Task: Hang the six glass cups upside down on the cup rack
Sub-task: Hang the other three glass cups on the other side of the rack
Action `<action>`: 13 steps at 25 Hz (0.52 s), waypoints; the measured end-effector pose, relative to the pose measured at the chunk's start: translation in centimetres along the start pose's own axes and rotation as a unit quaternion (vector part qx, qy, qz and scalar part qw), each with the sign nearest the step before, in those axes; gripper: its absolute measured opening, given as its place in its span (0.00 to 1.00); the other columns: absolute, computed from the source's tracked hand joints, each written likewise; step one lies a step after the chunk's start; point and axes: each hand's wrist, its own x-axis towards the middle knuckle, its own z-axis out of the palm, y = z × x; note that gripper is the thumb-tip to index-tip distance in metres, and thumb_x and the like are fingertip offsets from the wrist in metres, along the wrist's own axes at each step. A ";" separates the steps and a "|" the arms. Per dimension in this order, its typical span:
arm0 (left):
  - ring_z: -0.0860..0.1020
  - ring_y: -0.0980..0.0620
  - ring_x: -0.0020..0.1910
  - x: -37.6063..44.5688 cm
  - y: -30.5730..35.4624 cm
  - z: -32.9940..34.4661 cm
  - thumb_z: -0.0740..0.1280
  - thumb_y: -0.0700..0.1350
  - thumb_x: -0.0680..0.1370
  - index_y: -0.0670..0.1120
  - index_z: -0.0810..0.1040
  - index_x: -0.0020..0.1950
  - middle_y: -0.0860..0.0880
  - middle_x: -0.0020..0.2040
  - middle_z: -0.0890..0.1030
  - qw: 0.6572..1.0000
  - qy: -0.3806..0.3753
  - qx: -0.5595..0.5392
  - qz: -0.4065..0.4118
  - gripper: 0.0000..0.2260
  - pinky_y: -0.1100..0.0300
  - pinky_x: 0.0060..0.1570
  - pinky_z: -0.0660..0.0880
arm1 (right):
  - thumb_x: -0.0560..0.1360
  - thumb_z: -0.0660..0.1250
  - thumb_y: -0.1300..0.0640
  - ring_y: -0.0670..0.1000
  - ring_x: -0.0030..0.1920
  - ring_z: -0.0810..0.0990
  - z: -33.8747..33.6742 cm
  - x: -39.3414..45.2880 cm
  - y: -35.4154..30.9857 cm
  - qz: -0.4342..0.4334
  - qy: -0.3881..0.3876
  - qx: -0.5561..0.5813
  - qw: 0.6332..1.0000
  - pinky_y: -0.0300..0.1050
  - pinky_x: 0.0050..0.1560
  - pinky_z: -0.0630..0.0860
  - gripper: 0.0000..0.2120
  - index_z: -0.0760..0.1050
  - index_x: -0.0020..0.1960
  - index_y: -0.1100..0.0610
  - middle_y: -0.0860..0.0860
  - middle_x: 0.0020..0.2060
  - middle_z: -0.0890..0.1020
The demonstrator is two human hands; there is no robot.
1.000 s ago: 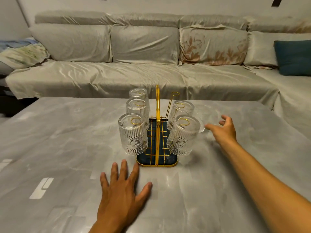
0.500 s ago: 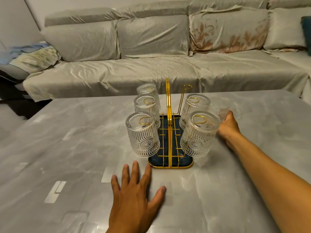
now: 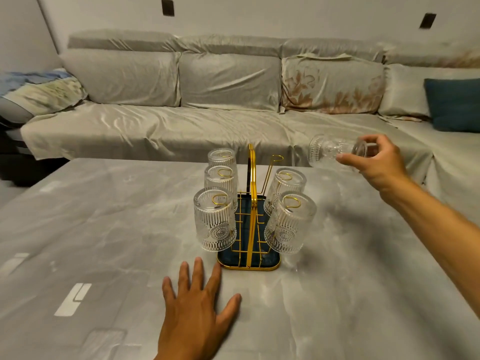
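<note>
While held on its side above the table's far right, sixth glass cup (image 3: 335, 150) gripped at its base end by right hand (image 3: 378, 158), thumb on top, fingers (image 3: 346, 159) beneath; mouth turned left toward the rack. Cup clear of the table, up and to the right of the rack, not touching it.

Left hand (image 3: 197, 305) flat on grey table (image 3: 104, 229), palm down, fingers spread wide, holding nothing; fingertips just near of the rack's near left corner.

Cup rack (image 3: 250, 216): gold wire frame, tall centre handle, dark blue tray at the bottom. Five cups hung mouth down on its prongs:
- left side, three: near cup (image 3: 214, 220), middle cup (image 3: 220, 183), far cup (image 3: 221, 157);
- right side, two: near cup (image 3: 289, 222), behind it second cup (image 3: 285, 187).

Far right prong (image 3: 272, 171) bare, its gold loop standing above the others.

Sofa (image 3: 207, 105) under grey cover beyond the table's far edge; teal cushion (image 3: 454, 103) at far right.
</note>
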 end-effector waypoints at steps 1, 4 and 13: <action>0.35 0.44 0.76 0.0 0.1 0.0 0.32 0.77 0.65 0.63 0.38 0.75 0.49 0.79 0.38 1.000 0.001 0.000 -0.002 0.40 0.37 0.71 0.34 | 0.54 0.79 0.40 0.49 0.47 0.78 -0.2 0.8 -2.0 -0.016 0.011 0.007 1.000 0.49 0.45 0.79 0.34 0.71 0.55 0.47 0.51 0.51 0.79; 0.36 0.43 0.76 0.2 0.2 -0.1 0.36 0.76 0.67 0.63 0.39 0.76 0.49 0.79 0.39 1.000 -0.011 0.010 -0.011 0.39 0.37 0.70 0.34 | 0.55 0.79 0.41 0.51 0.49 0.78 1.0 2.5 -7.0 -0.052 0.026 -0.001 0.998 0.55 0.49 0.79 0.33 0.71 0.55 0.49 0.51 0.52 0.78; 0.35 0.41 0.76 1.7 0.2 -0.3 0.40 0.78 0.66 0.62 0.36 0.75 0.48 0.78 0.35 0.994 -0.088 0.065 -0.021 0.41 0.35 0.69 0.35 | 0.62 0.78 0.47 0.54 0.51 0.77 9.4 2.2 -8.6 -0.109 -0.061 -0.119 0.985 0.47 0.47 0.74 0.23 0.77 0.53 0.53 0.54 0.53 0.80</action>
